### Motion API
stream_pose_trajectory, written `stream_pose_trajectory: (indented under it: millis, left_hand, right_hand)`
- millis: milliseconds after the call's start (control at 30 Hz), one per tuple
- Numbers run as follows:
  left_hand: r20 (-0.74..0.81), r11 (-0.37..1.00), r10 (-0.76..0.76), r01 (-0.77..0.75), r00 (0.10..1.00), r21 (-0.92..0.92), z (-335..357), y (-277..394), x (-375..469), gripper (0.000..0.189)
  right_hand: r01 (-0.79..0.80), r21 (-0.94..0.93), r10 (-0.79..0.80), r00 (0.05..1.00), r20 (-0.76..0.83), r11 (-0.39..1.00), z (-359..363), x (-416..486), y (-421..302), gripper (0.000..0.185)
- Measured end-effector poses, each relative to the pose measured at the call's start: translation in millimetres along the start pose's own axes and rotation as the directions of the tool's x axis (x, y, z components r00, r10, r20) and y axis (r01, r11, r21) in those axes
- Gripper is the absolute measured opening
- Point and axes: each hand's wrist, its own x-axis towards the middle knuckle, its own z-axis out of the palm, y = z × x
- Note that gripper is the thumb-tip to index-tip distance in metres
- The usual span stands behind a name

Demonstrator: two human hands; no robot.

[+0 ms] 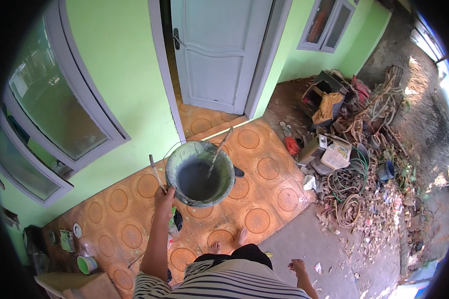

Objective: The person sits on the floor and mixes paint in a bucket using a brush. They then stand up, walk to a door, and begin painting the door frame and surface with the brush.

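My left hand (164,198) is shut on the rim of a bucket (200,173), and a thin stick or tool handle (156,171) rises from the same grip. Grey, wet-looking material (198,179) lies in the bucket, which is smeared inside. A wooden stick (220,151) stands tilted in it, its lower end hidden. Off to the lower right hangs my right hand (296,265), with its fingers partly curled and no object visible in it.
A white door (217,56) stands ajar beyond the orange tiled floor (258,220). On the right is a heap of dry leaves, coiled hose (348,179) and boxes. At lower left are a green-lined tub (86,265) and a cardboard box (93,286). Open windows (33,160) jut out at left.
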Motion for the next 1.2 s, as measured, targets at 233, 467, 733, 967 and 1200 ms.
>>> stream_pose_trajectory:
  millis: [233, 467, 733, 967, 1200]
  left_hand:
    - [-0.056, 0.995, -0.022, 0.017, 0.998, -0.094, 83.7, 3.4, 52.2, 0.016]
    - [-0.149, 0.998, -0.068, 0.066, 0.987, -0.019, 171.5, 19.3, 83.1, 0.015]
    - [-0.169, 0.998, -0.057, 0.050, 0.984, -0.048, 261.4, 30.7, 120.4, 0.022]
    - [-0.170, 0.998, -0.063, 0.065, 0.983, 0.007, 319.3, 21.3, 190.2, 0.023]
    - [-0.176, 0.992, -0.080, 0.061, 0.981, -0.110, 385.2, 9.5, 293.3, 0.022]
  right_hand:
    - [-0.031, -0.213, 0.065, 0.986, 0.155, 0.977, 9.0, 136.4, -104.0, 0.023]
    - [0.672, -0.581, -0.492, 0.737, 0.464, 0.460, 11.5, 289.2, -302.8, 0.025]
    - [0.490, -0.027, -0.469, 0.846, 0.253, 0.871, 23.8, 298.0, -484.9, 0.030]
    - [0.291, -0.041, -0.262, 0.908, 0.328, 0.956, 23.5, 312.6, -480.9, 0.031]
    - [0.051, -0.078, -0.035, 0.979, 0.200, 0.996, -13.9, 345.7, -525.8, 0.028]
